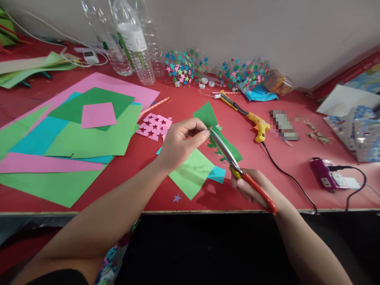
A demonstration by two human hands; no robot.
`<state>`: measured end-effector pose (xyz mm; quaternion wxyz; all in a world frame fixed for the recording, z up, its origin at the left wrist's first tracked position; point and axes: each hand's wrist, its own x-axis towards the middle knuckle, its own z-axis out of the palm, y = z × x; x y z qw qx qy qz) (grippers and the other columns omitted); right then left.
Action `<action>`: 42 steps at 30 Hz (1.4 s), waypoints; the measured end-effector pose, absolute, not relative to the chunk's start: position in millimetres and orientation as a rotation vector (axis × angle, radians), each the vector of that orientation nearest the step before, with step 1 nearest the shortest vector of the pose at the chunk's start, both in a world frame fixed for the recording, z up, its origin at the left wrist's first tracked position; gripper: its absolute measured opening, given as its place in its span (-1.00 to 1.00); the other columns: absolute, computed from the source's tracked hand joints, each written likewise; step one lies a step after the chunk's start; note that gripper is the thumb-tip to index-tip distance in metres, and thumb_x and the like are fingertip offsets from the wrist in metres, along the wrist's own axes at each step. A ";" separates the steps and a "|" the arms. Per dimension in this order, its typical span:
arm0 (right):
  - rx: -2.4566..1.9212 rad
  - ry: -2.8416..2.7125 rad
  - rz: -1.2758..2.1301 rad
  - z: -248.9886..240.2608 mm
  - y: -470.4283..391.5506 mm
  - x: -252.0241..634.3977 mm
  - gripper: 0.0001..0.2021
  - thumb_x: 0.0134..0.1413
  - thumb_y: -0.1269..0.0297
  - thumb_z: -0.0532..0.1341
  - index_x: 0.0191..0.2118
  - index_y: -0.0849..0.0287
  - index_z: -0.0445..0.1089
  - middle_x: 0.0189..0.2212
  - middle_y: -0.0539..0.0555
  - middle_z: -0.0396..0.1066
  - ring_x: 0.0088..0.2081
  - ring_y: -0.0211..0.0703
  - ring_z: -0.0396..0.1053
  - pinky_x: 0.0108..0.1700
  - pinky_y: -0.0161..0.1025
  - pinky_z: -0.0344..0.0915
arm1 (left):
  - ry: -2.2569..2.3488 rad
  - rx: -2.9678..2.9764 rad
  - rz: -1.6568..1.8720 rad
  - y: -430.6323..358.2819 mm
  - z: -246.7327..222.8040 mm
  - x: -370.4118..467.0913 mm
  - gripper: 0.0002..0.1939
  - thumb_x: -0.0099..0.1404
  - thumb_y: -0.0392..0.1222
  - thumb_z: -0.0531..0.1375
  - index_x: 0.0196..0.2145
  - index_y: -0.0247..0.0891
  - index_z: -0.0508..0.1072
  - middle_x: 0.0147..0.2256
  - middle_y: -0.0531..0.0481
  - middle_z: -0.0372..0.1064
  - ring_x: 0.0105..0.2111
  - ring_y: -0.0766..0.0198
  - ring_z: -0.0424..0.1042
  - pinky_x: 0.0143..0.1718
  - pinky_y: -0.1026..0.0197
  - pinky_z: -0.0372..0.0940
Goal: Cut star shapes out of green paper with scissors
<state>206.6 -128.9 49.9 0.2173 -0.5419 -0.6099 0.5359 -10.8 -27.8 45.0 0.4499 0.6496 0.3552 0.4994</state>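
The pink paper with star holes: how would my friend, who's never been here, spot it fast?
On the red table, find the big pile of coloured paper at the left. At the pile's right side, just below a striped pencil in the picture, sits a small pink paper. Star-shaped holes set it apart from the pile's plain pink sheets.

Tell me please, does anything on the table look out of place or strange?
Two things. A pixelated patch right of the yellow glue gun looks odd; what lies there cannot be identified. One pale star lies by itself near the red table's front edge.
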 end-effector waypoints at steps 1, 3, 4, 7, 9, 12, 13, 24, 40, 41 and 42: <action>-1.515 -1.684 1.484 48.7 -128.9 207.5 -0.48 0.11 -0.26 0.11 -0.41 0.20 0.27 -0.72 -0.12 0.14 -0.67 -0.37 0.03 -0.57 -0.32 -0.07 | 0.878 1.598 1.231 -27.0 44.9 -11.2 -0.87 0.17 -0.25 0.21 -0.52 -0.24 0.42 -0.59 0.10 0.24 -0.57 0.41 0.18 -0.54 0.29 0.09; -1.535 -1.669 1.492 45.3 -128.9 208.7 -0.50 0.11 -0.23 0.12 -0.43 0.19 0.26 -0.74 -0.13 0.12 -0.68 -0.37 0.03 -0.58 -0.33 -0.07 | 0.874 1.576 1.217 -25.9 44.9 -11.8 -0.87 0.16 -0.26 0.21 -0.53 -0.25 0.43 -0.61 0.10 0.22 -0.59 0.43 0.17 -0.57 0.30 0.06; -1.534 -1.660 1.501 43.6 -128.9 209.0 -0.51 0.11 -0.22 0.13 -0.44 0.19 0.25 -0.74 -0.13 0.10 -0.69 -0.38 0.03 -0.58 -0.33 -0.07 | 0.871 1.567 1.207 -25.5 45.0 -12.1 -0.87 0.16 -0.26 0.21 -0.54 -0.25 0.43 -0.61 0.11 0.21 -0.60 0.44 0.16 -0.59 0.30 0.05; -1.526 -1.624 1.523 41.3 -129.3 208.3 -0.53 0.09 -0.19 0.16 -0.47 0.17 0.22 -0.75 -0.15 0.08 -0.70 -0.40 0.01 -0.60 -0.34 -0.08 | 0.864 1.557 1.184 -24.9 45.6 -13.4 -0.87 0.15 -0.27 0.21 -0.54 -0.25 0.42 -0.63 0.12 0.19 -0.61 0.45 0.15 -0.61 0.31 0.03; -1.531 -1.606 1.522 42.9 -129.8 206.4 -0.55 0.10 -0.16 0.16 -0.47 0.17 0.22 -0.76 -0.15 0.08 -0.71 -0.40 0.00 -0.62 -0.35 -0.10 | 0.865 1.557 1.179 -24.6 45.8 -14.0 -0.87 0.15 -0.27 0.21 -0.55 -0.25 0.42 -0.64 0.13 0.18 -0.62 0.45 0.15 -0.62 0.31 0.03; -1.547 -1.591 1.517 46.8 -130.4 202.8 -0.57 0.11 -0.13 0.16 -0.47 0.16 0.21 -0.77 -0.15 0.09 -0.72 -0.41 -0.02 -0.63 -0.35 -0.11 | 0.866 1.545 1.188 -24.1 45.2 -13.7 -0.87 0.15 -0.27 0.21 -0.55 -0.24 0.41 -0.64 0.13 0.18 -0.63 0.45 0.15 -0.63 0.32 0.04; -1.556 -1.587 1.519 47.4 -130.4 201.8 -0.57 0.11 -0.13 0.16 -0.47 0.16 0.21 -0.77 -0.15 0.09 -0.73 -0.41 -0.02 -0.64 -0.35 -0.10 | 0.865 1.538 1.194 -24.0 44.7 -13.3 -0.87 0.14 -0.27 0.21 -0.55 -0.24 0.41 -0.64 0.13 0.18 -0.63 0.45 0.15 -0.63 0.32 0.04; -1.529 -1.546 1.500 29.7 -133.7 196.9 -0.53 0.12 -0.20 0.10 -0.44 0.18 0.27 -0.80 -0.14 0.11 -0.76 -0.38 0.01 -0.66 -0.36 -0.03 | 0.859 1.524 1.260 -28.9 39.7 -5.0 -0.85 0.22 -0.27 0.16 -0.51 -0.22 0.41 -0.62 0.11 0.24 -0.58 0.43 0.22 -0.55 0.30 0.15; -1.677 -1.447 1.499 36.4 -132.2 184.5 -0.55 0.06 -0.18 0.09 -0.49 0.15 0.26 -0.83 -0.14 0.11 -0.79 -0.40 0.03 -0.69 -0.39 0.04 | 0.994 1.749 1.417 -23.2 25.4 -3.5 -0.89 0.24 -0.26 0.20 -0.44 -0.17 0.45 -0.06 -0.04 0.32 0.07 0.16 0.32 0.19 -0.03 0.19; -1.702 -1.436 1.500 37.4 -132.4 183.3 -0.56 0.05 -0.17 0.09 -0.49 0.15 0.25 -0.83 -0.14 0.11 -0.79 -0.40 0.03 -0.70 -0.39 0.04 | 0.998 1.745 1.416 -23.0 25.0 -3.4 -0.90 0.24 -0.26 0.20 -0.44 -0.16 0.45 -0.03 -0.04 0.32 0.09 0.16 0.31 0.21 -0.04 0.18; -1.729 -1.424 1.507 38.3 -132.6 182.0 -0.56 0.04 -0.18 0.08 -0.49 0.15 0.25 -0.83 -0.14 0.11 -0.79 -0.40 0.03 -0.71 -0.40 0.04 | 1.003 1.742 1.418 -22.9 24.6 -3.1 -0.91 0.24 -0.26 0.20 -0.43 -0.16 0.46 -0.01 -0.03 0.32 0.11 0.15 0.29 0.22 -0.05 0.17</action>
